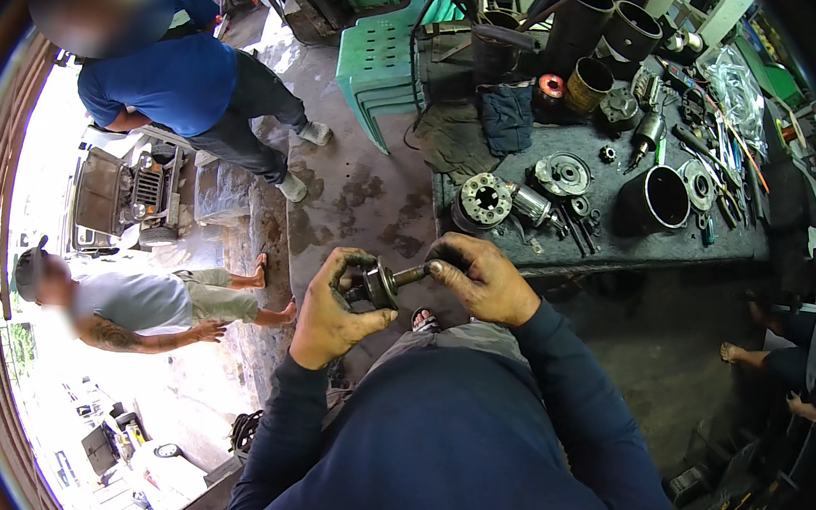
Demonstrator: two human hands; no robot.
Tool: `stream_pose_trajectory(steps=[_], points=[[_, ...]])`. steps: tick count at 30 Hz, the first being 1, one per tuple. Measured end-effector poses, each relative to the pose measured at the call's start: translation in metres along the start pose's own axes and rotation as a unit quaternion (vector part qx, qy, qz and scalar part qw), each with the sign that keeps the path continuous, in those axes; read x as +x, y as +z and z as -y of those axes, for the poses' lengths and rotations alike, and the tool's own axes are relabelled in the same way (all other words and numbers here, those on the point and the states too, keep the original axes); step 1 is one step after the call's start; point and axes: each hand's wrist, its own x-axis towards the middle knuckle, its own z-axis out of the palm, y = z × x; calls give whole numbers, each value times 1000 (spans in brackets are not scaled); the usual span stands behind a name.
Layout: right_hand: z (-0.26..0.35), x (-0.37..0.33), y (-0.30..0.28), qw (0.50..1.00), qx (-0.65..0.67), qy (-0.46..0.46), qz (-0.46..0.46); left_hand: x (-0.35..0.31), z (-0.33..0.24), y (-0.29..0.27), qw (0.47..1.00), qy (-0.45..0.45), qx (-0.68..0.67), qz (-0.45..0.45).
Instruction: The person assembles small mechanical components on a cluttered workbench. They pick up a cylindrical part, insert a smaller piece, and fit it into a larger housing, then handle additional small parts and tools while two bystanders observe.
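In front of my body, above the floor, I hold a greasy metal shaft with a round flanged collar (382,287). My left hand (334,318) is curled around the collar end, thumb below and blackened fingers above. My right hand (490,283) pinches the thin end of the shaft between thumb and fingers. Just beyond my hands, at the bench's near edge, lie a round slotted motor part (482,203) and an armature (533,205). A flat round metal end cover (563,174) sits behind them, and a dark open-ended cylinder housing (657,200) stands to the right.
The dark workbench (561,253) carries pliers, small gears and a dark folded cloth (505,121). Stacked green stools (375,65) stand at its left. Two people, one in a blue shirt (177,83) and one in grey (140,306), are on the left; another sits far right.
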Motion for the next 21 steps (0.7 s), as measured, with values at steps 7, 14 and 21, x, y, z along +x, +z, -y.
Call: stream_pose_trajectory(steps=[7,14,21], points=[[-6,-10,-5,991,40,106,-78,5,-34,41,934,226,273,-37],[-6,-30,-52,803,503,297,-120,13,-23,80,921,287,257,-66],[-17,-51,-73,805,549,188,-122,30,-8,105,909,318,250,-100]])
